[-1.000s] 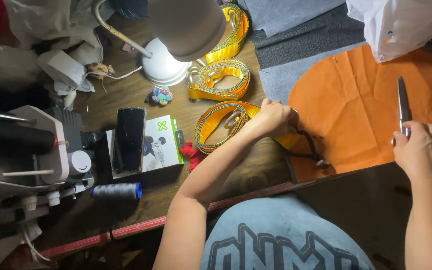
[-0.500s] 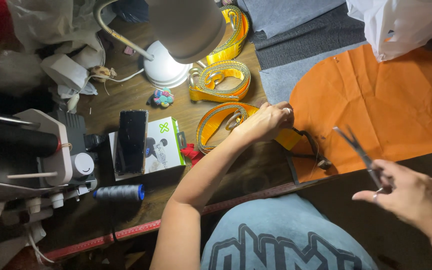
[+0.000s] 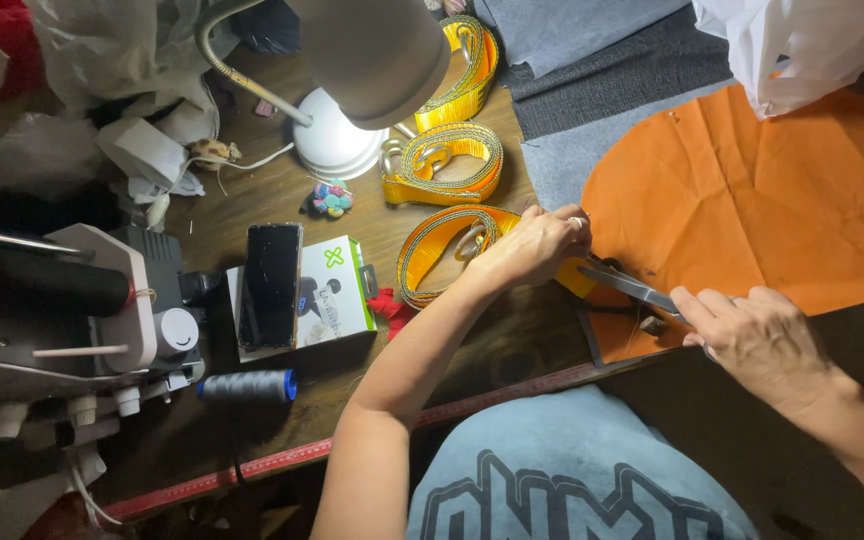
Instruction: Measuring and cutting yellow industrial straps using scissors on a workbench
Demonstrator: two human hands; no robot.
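Two hands, right hand (image 3: 757, 340) hiding scissors (image 3: 624, 284) handles

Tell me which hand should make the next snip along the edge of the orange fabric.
Probably the right hand: it holds the grey metal scissors, blades pointing at the orange fabric sheet's edge. The left hand pins that edge beside the yellow webbing strap, so it looks better placed to steady.

Cluttered wooden table (image 3: 252, 200), orange fabric (image 3: 752, 200)
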